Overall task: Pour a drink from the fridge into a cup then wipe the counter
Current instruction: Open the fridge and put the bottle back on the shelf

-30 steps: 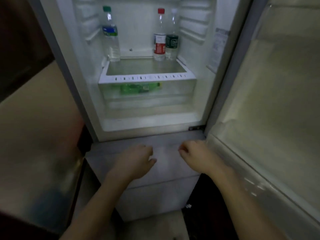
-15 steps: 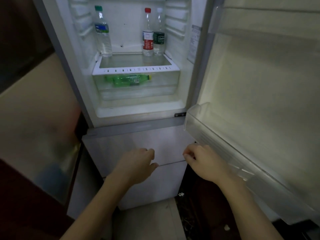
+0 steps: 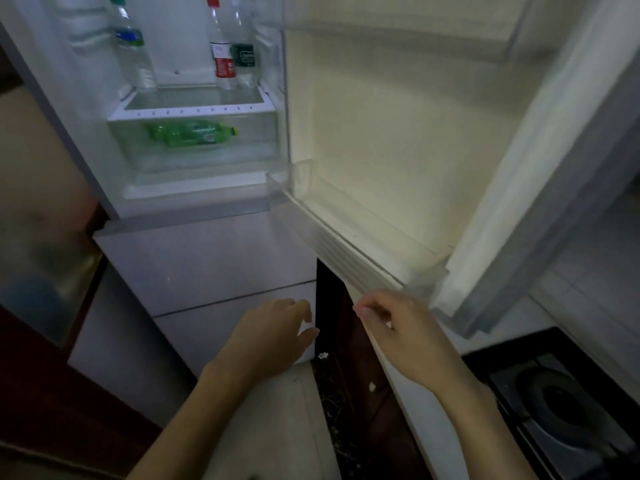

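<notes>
Green bottle (image 3: pixel 192 133) lying inside crisper drawer (image 3: pixel 207 161); above drawer, blue-labelled bottle (image 3: pixel 133 46), red-labelled bottle (image 3: pixel 222 57), dark-labelled bottle (image 3: pixel 244 55) upright; below drawer, left hand (image 3: pixel 273 337), right hand (image 3: pixel 398 334) loosely curled, empty

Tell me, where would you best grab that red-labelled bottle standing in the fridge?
Take the red-labelled bottle around its body at the label, coming from the open front and slightly left. It stands upright on the shelf, and the dark-labelled bottle crowds its right side, so a grip from there looks cramped.
</notes>
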`<state>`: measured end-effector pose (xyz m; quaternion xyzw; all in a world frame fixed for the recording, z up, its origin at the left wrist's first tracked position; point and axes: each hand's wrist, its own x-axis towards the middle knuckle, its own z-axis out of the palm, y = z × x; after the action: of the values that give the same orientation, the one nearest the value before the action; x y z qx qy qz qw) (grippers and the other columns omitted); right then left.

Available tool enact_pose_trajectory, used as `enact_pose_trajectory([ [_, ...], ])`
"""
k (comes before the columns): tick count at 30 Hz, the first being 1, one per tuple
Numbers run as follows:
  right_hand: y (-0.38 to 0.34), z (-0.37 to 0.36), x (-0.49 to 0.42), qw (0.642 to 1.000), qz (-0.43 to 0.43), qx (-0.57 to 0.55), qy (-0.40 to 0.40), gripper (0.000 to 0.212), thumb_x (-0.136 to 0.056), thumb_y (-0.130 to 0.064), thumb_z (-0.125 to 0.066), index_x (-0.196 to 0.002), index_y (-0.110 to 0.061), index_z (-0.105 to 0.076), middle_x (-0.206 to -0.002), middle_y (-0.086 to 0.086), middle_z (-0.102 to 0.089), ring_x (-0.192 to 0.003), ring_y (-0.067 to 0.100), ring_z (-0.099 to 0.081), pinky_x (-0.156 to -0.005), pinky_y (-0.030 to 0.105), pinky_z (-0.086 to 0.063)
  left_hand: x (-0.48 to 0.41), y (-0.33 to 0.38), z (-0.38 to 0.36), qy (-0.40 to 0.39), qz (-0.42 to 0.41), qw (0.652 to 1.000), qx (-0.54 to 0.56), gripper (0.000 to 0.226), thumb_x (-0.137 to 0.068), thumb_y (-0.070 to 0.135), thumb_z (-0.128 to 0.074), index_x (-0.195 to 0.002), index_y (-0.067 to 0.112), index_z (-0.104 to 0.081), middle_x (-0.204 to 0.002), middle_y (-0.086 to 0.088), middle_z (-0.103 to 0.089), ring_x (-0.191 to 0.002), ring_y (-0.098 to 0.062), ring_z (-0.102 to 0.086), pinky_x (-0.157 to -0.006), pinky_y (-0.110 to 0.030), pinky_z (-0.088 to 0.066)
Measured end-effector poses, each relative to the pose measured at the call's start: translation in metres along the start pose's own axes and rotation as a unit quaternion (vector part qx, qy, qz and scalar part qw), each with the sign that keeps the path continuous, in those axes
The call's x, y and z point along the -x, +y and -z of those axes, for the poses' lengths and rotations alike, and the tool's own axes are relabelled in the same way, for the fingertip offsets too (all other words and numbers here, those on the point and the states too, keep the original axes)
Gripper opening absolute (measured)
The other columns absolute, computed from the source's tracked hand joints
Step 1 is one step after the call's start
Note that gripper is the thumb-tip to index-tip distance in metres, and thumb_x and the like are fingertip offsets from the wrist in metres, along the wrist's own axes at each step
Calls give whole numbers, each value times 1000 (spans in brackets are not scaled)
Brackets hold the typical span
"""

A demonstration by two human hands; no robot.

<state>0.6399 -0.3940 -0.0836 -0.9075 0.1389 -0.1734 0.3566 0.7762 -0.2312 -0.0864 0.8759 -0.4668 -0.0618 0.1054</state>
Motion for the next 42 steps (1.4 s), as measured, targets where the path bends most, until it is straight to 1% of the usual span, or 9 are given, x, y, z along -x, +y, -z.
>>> enact_pose_trajectory([
  [3, 1, 32, 32, 989, 16, -47, 139, 15, -94, -17, -58, -90, -25, -69, -77, -15, -69, -74, 3, -66, -63, 15, -50, 8, 29, -4, 1, -7, 1000, 9, 31, -98, 47, -43, -118, 26, -55, -114, 7, -61, -97, -11, -58, -80, -25, -47],
  [7, 9, 79, 53, 916, 5, -163, 367, 18, -91, -16, -55, -85, -28, -67, -72, -3, -69, -69, 10, -66, -68, 20, -51, 9, 59, -1, 12, -13, 1000, 13, 31, -98, 44, -44, -118, 24, -56, -113, 5, -61, -96, -13, -58, -79, -26, -47],
  [10, 24, 105, 50, 875, -16, -188, 447, 21, -87, -14, -51, -89, -29, -65, -80, 3, -68, -77, 20, -66, -79, 37, -55, 8, 75, 3, 9, -23, 1000, 14, 31, -98, 44, -45, -119, 24, -56, -112, 5, -61, -96, -12, -59, -84, -30, -51],
  [12, 32, 114, 46, 863, -27, -181, 471, 26, -84, -11, -51, -95, -32, -62, -93, 6, -68, -86, 18, -64, -85, 33, -54, 7, 82, 5, 0, -28, 999, 24, 31, -98, 44, -46, -119, 24, -56, -111, 5, -62, -95, -12, -59, -85, -31, -52],
  [16, 45, 120, 34, 877, -87, -177, 439, 46, -88, -11, -56, -133, -19, -50, -131, 2, -53, -111, 7, -52, -88, 7, -41, 11, 89, 7, -5, -26, 998, 52, 31, -98, 44, -47, -118, 22, -58, -107, 4, -64, -93, -12, -61, -84, -34, -53],
  [22, 65, 114, 15, 904, -103, -235, 343, 81, -81, -24, -62, -151, -33, -23, -151, -8, -38, -136, 12, -41, -115, 43, -34, 26, 88, 7, 8, -5, 997, 72, 28, -97, 42, -50, -115, 23, -60, -104, 6, -66, -88, -10, -61, -78, -26, -51],
  [30, 57, 108, 13, 846, -74, -280, 448, 37, -82, -16, -54, -119, -17, -55, -105, 0, -61, -82, -10, -55, -80, 10, -43, 36, 90, -2, 38, 10, 989, 142, 30, -97, 39, -51, -122, 23, -57, -108, 6, -66, -93, -9, -62, -83, -31, -53],
  [37, 16, 82, 30, 897, 26, -247, 366, 16, -94, -37, -50, -109, -34, -51, -96, -19, -54, -86, -10, -52, -78, 7, -41, 61, 81, -12, 75, 19, 977, 198, 40, -96, 41, -52, -133, 30, -45, -124, 10, -58, -103, -3, -56, -89, -25, -51],
  [42, -24, 64, 22, 920, 113, -245, 284, 23, -88, -44, -52, -110, -40, -48, -100, -21, -57, -91, -5, -54, -81, 13, -44, 85, 67, -16, 108, 45, 968, 223, 40, -95, 41, -53, -132, 30, -45, -120, 14, -58, -103, 2, -54, -88, -17, -48],
])
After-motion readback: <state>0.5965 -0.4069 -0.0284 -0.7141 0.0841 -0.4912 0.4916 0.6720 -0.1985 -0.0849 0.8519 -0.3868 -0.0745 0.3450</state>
